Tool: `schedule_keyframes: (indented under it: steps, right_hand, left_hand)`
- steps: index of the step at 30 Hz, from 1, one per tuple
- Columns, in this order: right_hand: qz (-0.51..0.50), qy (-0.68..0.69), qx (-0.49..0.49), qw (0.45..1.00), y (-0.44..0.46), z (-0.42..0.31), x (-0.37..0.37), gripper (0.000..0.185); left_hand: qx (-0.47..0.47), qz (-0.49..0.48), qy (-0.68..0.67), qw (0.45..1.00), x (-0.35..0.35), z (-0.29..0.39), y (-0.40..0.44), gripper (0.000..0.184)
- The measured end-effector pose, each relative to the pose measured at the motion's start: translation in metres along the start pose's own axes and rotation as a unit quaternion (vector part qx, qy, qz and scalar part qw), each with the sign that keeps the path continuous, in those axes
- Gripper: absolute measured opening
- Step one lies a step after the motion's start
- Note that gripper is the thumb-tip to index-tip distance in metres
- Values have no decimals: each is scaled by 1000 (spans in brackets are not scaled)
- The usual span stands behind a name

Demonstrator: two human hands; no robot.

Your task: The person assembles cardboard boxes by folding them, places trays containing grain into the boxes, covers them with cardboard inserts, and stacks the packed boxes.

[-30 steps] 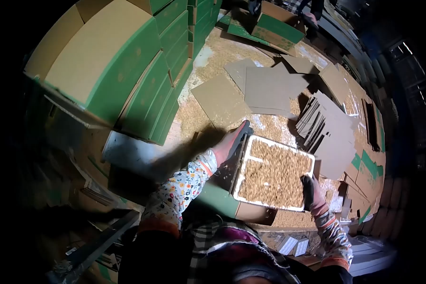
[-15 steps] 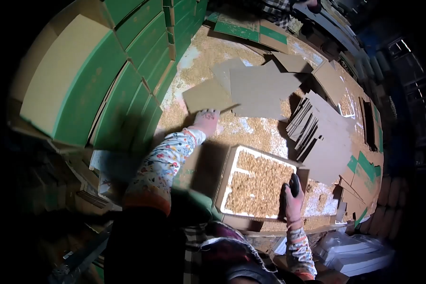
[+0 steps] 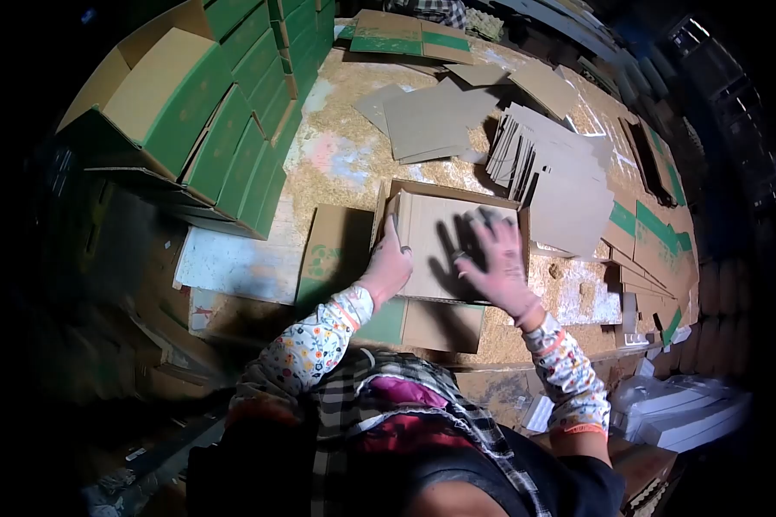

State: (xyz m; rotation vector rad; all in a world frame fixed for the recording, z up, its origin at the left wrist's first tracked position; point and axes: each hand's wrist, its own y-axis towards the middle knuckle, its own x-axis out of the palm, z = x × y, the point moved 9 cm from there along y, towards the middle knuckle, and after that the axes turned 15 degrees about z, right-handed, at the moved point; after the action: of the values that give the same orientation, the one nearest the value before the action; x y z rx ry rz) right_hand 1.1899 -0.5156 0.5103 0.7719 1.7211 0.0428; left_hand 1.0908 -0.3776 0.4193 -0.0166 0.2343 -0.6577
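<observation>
A shallow cardboard box [image 3: 381, 207] lies in front of me at the table's near side. Inside it a plain cardboard sheet [image 3: 427, 220] covers the contents. At the box's left side is my left hand [image 3: 388, 269], closed on the edge, with one finger stretched along it; its other fingers are partly hidden. My right hand [image 3: 497, 263] is spread over the right part of the sheet, fingers apart, throwing a dark shadow on it. Whether that palm touches the sheet I cannot tell. Beneath and left of the box is a flat piece of green-printed cardboard [image 3: 323, 246].
Green-fronted cardboard boxes [image 3: 177, 121] are stacked at the left. Grey cardboard sheets [image 3: 431, 121] and a fanned stack of sheets [image 3: 569, 181] lie beyond the box on the sawdust-strewn table [image 3: 336, 129]. Green-printed cardboard [image 3: 651, 237] is at the right, above plastic-wrapped white pieces [image 3: 681, 414].
My left hand has come from the loose brown sheet to the box. A sheet now covers the sawdust-like filling. My right hand has moved from the box's right edge onto the sheet, opening out.
</observation>
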Motion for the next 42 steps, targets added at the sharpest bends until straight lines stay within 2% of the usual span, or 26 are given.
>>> schedule_keyframes:
  steps: [1, 2, 4, 7, 9, 11, 12, 13, 14, 15, 16, 17, 19, 22, 23, 24, 29, 30, 31, 33, 34, 35, 36, 39, 41, 42]
  right_hand:
    - [-173, -22, 2, 985, -30, 5, 53, 73]
    - [-183, 6, 36, 982, -35, 11, 58, 75]
    - [-145, -100, 65, 982, -16, 35, 52, 78]
    - [-331, 19, 123, 935, -22, 48, 81, 85]
    - [-294, 168, 125, 933, -10, 69, 85, 66]
    - [-132, 524, 309, 783, 6, 106, 45, 45]
    - [23, 397, 226, 889, 16, 119, -9, 44]
    - [32, 422, 264, 867, -1, 140, -16, 46]
    - [41, 446, 302, 842, -19, 167, -22, 49]
    - [52, 467, 341, 814, -30, 185, -18, 53]
    - [-64, 499, 393, 770, -42, 180, 17, 58]
    - [-181, 521, 439, 709, -61, 172, 51, 65]
    - [-224, 267, 318, 882, -70, 197, 117, 84]
    - [-162, 103, 224, 956, -47, 179, 114, 86]
    - [-130, 160, 229, 951, -51, 177, 116, 84]
    - [-109, 399, 306, 857, -48, 155, 104, 80]
    - [-38, 542, 432, 720, -40, 86, 68, 55]
    - [-11, 551, 405, 729, -1, 50, 31, 54]
    - [24, 471, 291, 832, 18, 36, 3, 55]
    - [144, 129, -35, 980, 34, 12, -39, 59]
    - [119, 407, 50, 904, 81, -54, -59, 64]
    - [111, 649, 130, 741, 126, -120, -79, 70]
    - [114, 684, 121, 710, 155, -158, -92, 67]
    - [109, 643, 63, 756, 224, -270, -88, 60]
    - [85, 632, 75, 767, 274, -329, -56, 58]
    - [74, 624, 82, 773, 295, -352, -41, 58]
  left_hand:
    - [40, -1, 54, 998, -7, 36, -9, 61]
    - [204, 19, 225, 953, -8, 65, -22, 59]
    - [504, 74, 508, 695, 14, 108, -39, 54]
    - [258, -233, 608, 714, 50, 11, -6, 57]
    - [118, -422, 577, 689, 57, 4, 10, 49]
    - [412, -114, 405, 809, 33, 59, 19, 45]
    - [464, -27, 409, 785, 6, 91, 22, 43]
    - [513, 53, 410, 753, -20, 120, 20, 42]
    - [408, 149, 374, 820, -55, 96, 39, 49]
    - [238, 93, 252, 933, -60, 49, 60, 46]
    - [54, 90, 120, 987, -67, -1, 72, 47]
    - [-267, 25, -88, 959, -35, -52, 45, 49]
    - [-49, 1, 84, 995, 3, -102, 42, 51]
    - [-67, 11, -15, 998, 9, -67, 43, 46]
    - [-101, 5, -49, 994, 7, -80, 39, 43]
    - [-127, 2, -85, 988, 2, -101, 41, 41]
    - [-280, -50, -185, 941, -53, -81, 55, 35]
    - [-199, -2, -229, 953, -95, -44, 61, 38]
    - [-127, 39, -267, 955, -137, 4, 46, 40]
    - [308, 234, -23, 922, -256, 135, 5, 36]
    - [399, 354, 1, 846, -330, 173, -16, 36]
    - [424, 465, -70, 774, -397, 194, -22, 37]
    - [420, 537, -153, 716, -457, 202, -15, 38]
    - [270, 549, -324, 722, -581, 144, 94, 42]
    - [396, 488, -105, 771, -627, 76, 182, 45]
    - [318, 490, -280, 762, -603, 91, 164, 45]
